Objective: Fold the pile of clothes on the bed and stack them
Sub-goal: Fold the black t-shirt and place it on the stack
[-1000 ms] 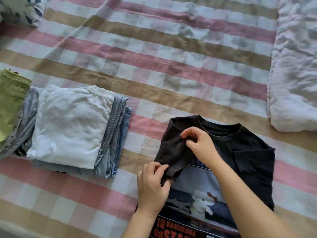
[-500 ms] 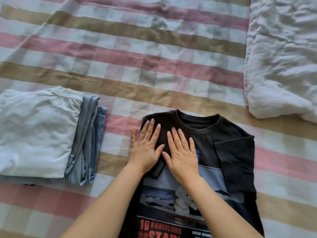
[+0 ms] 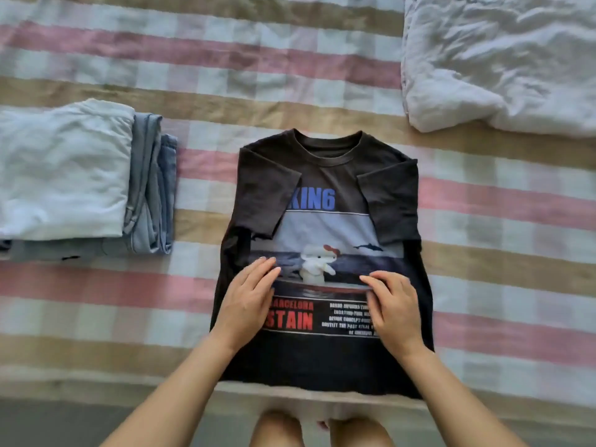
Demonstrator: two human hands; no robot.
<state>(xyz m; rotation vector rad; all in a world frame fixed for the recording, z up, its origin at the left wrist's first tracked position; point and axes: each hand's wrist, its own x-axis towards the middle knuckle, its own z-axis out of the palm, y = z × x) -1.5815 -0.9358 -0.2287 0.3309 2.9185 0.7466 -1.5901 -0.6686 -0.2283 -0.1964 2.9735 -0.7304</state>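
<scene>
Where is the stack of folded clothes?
In the head view, the stack of folded clothes sits at the left edge on the striped bedsheet, left of the black printed T-shirt.

1 black T-shirt (image 3: 325, 188), 1 folded stack (image 3: 80, 179), 1 white quilt (image 3: 503, 59), 2 hands.

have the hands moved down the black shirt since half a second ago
Yes. Both the left hand and right hand slid from near the black t-shirt collar toward its hem, onto the lower print.

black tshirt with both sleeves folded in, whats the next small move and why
Probably take the bottom hem and fold it up toward the collar. The black t-shirt lies flat, sleeves already in; the left hand and right hand rest on its lower half.
</scene>
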